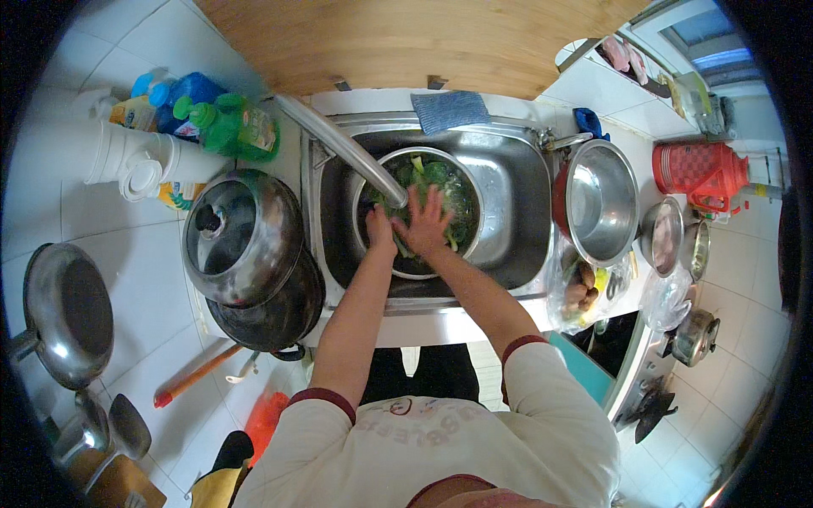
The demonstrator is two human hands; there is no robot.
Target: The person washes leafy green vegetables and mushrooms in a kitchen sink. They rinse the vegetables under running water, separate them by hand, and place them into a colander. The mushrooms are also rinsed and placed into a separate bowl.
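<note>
A round metal basin (477,222) full of leafy green vegetables (467,190) in water sits in the stainless steel sink (517,190). My right hand (424,222) lies palm down over the greens with its fingers spread. At the basin's left part, my left hand (380,230) reaches in among the greens; its fingertips are partly hidden, so its grip does not show. The end of a metal faucet spout (356,152) hangs over the basin, just above my hands.
Left of the sink stand a lidded metal pot (273,254), a green soap bottle (251,130) and white containers (190,159). A blue cloth (451,111) drapes over the back rim. To the right are an empty metal bowl (600,203), a bag of brown items (581,292) and a red thermos (698,168).
</note>
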